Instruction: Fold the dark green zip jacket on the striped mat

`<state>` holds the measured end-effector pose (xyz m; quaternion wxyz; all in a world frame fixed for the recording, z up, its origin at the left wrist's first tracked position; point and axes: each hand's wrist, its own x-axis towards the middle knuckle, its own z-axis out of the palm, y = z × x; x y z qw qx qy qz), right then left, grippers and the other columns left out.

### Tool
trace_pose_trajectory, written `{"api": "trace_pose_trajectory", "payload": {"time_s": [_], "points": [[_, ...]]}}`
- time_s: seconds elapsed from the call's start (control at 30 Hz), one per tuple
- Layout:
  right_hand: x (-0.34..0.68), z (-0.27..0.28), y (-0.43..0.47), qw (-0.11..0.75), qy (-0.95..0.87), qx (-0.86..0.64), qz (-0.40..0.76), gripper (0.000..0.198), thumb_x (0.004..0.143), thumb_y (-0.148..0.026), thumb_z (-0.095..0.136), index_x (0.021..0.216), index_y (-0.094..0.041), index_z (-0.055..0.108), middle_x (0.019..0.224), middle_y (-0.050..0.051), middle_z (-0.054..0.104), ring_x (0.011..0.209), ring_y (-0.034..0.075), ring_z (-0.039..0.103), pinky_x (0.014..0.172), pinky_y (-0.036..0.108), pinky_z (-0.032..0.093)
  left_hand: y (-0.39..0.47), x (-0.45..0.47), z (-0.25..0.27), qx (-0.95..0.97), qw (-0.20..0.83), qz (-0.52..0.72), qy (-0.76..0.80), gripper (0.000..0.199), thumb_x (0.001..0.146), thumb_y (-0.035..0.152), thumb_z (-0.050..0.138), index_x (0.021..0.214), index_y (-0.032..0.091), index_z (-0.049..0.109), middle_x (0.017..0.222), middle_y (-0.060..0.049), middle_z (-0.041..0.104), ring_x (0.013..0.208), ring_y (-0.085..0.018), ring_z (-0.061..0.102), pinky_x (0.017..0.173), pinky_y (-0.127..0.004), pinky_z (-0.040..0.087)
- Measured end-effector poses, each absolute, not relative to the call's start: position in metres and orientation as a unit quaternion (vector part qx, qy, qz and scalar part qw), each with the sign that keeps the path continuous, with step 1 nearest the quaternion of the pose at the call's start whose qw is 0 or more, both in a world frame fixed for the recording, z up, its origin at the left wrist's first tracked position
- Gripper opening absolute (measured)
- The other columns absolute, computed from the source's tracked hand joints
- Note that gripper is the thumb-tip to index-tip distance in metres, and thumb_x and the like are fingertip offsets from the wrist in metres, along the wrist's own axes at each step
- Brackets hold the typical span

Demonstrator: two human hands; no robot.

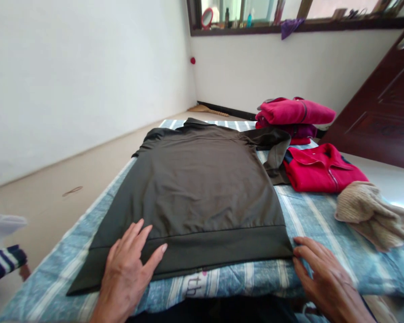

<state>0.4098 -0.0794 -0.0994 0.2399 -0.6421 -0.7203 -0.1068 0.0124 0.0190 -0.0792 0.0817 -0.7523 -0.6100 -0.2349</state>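
Note:
A dark olive-black long garment, seemingly a jacket [202,188], lies spread flat on the bed with its hem towards me and its collar at the far end. My left hand [128,264] rests on the left part of the hem band, fingers stretched out and thumb apart. At the right corner of the hem is my right hand [323,273], its thumb and fingertips closed together on the edge of the cloth. The jacket's right sleeve [278,150] is bent out to the side. Its left sleeve is mostly hidden.
A blue striped bedspread [309,215] covers the bed. To the right lie a folded red zip top [326,168], a stack of folded pink and purple clothes [294,112] and a crumpled beige knit [373,213]. At the left edge, a navy striped sleeve [5,264] shows.

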Motion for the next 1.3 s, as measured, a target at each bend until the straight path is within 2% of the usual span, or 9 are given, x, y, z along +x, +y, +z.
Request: {"api": "trace_pose_trajectory", "payload": {"time_s": [0.17,0.3,0.43,0.6,0.73,1.1,1.3], "points": [[0.403,-0.085,-0.073,0.268,-0.740,-0.601,-0.137,0.020,0.088,-0.036,0.047,0.089,-0.022,0.062,0.104,0.007,0.065,0.095,0.023,0.061,0.081,0.038,0.049,0.001,0.019,-0.069,-0.804,0.062,-0.258,-0.532,0.035,0.082,0.037,0.054,0.112,0.018,0.056,0.129,-0.015,0.055,0.121,-0.029,0.050,0.099,-0.045,0.043],[0.361,-0.071,-0.061,0.327,-0.775,-0.532,-0.095,0.011,0.087,-0.023,0.052,0.092,-0.020,0.062,0.102,0.007,0.065,0.098,0.020,0.060,0.087,0.033,0.048,-0.012,0.025,-0.062,-0.839,0.051,-0.252,-0.479,0.029,0.083,0.027,0.057,0.110,0.018,0.057,0.127,-0.013,0.057,0.118,-0.026,0.053,0.095,-0.041,0.049],[0.304,-0.065,-0.047,0.354,-0.816,-0.456,-0.022,0.021,0.084,-0.009,0.046,0.095,-0.018,0.062,0.100,0.007,0.065,0.098,0.019,0.059,0.091,0.033,0.047,-0.018,0.035,-0.059,-0.856,0.041,-0.241,-0.456,0.023,0.082,0.019,0.055,0.104,0.018,0.059,0.122,-0.013,0.061,0.115,-0.025,0.056,0.091,-0.040,0.052],[0.271,-0.069,-0.033,0.290,-0.856,-0.426,0.038,0.023,0.075,-0.002,0.047,0.086,-0.017,0.060,0.095,0.008,0.063,0.096,0.021,0.056,0.087,0.034,0.048,-0.021,0.045,-0.055,-0.850,0.030,-0.243,-0.466,0.018,0.079,0.010,0.050,0.092,0.019,0.061,0.118,-0.012,0.063,0.111,-0.024,0.058,0.090,-0.040,0.053],[0.273,-0.074,-0.032,0.247,-0.868,-0.426,0.062,0.022,0.075,-0.002,0.049,0.085,-0.017,0.059,0.095,0.007,0.062,0.096,0.020,0.055,0.089,0.034,0.046,-0.023,0.049,-0.053,-0.847,0.014,-0.241,-0.474,0.018,0.079,0.009,0.049,0.088,0.017,0.062,0.118,-0.014,0.063,0.113,-0.025,0.057,0.092,-0.041,0.052],[0.280,-0.071,-0.030,0.282,-0.868,-0.406,0.055,0.025,0.084,-0.004,0.039,0.088,-0.015,0.061,0.098,0.010,0.061,0.101,0.022,0.053,0.088,0.036,0.048,-0.025,0.057,-0.052,-0.847,-0.008,-0.263,-0.462,0.018,0.085,0.008,0.046,0.077,0.016,0.061,0.115,-0.013,0.064,0.114,-0.023,0.056,0.097,-0.040,0.048],[0.289,-0.067,-0.038,0.289,-0.874,-0.387,0.043,0.027,0.084,-0.003,0.038,0.093,-0.014,0.061,0.103,0.012,0.061,0.105,0.022,0.053,0.091,0.037,0.048,-0.029,0.062,-0.049,-0.855,-0.012,-0.262,-0.448,0.019,0.085,0.007,0.044,0.076,0.016,0.058,0.115,-0.014,0.064,0.117,-0.022,0.054,0.099,-0.039,0.046]]}}
